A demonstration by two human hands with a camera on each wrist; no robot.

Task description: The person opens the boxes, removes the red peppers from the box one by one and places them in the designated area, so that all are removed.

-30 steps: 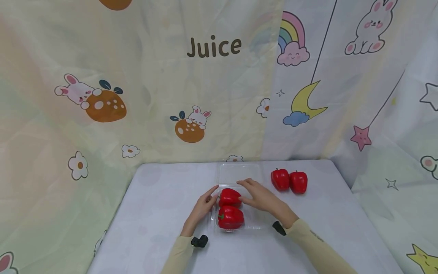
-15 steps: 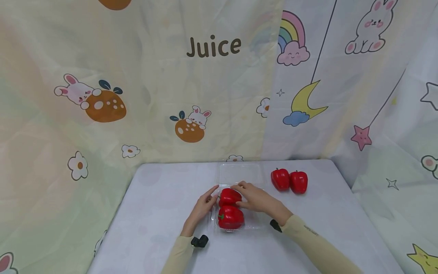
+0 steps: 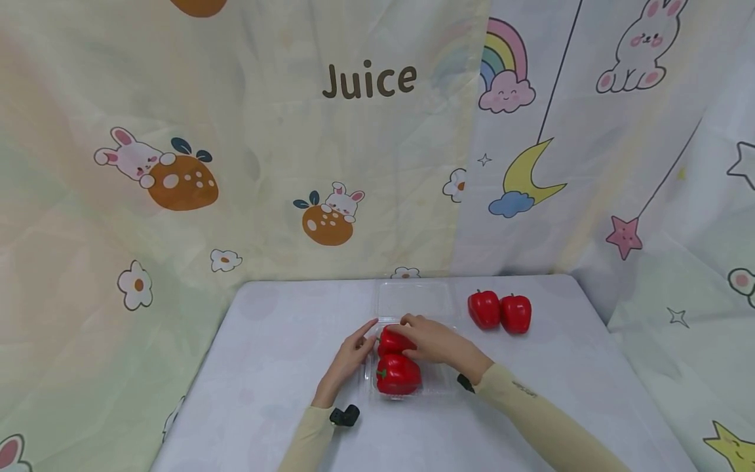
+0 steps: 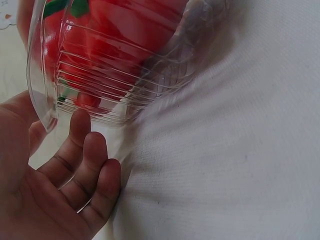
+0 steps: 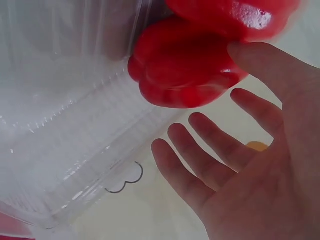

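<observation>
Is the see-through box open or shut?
The box is open: its lid lies folded back, and two red peppers sit uncovered inside.

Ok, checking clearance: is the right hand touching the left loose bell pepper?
Apart: the head view shows tabletop between the right hand and that bell pepper.

bg's a pale wrinkly backdrop (image 3: 265, 65) w/ "Juice" lettering (image 3: 369, 80) up top, approx ctr. L side's got a bunny (image 3: 134, 160) on an orange-brown fruit (image 3: 185, 190). R side: rainbow (image 3: 512, 49) over pink cloud (image 3: 506, 95), yellow moon (image 3: 522, 167) w/ blue cloud (image 3: 510, 204), dangling pink star (image 3: 624, 236), sitting rabbit (image 3: 636, 69). White table (image 3: 271, 354) below, btw.
</observation>
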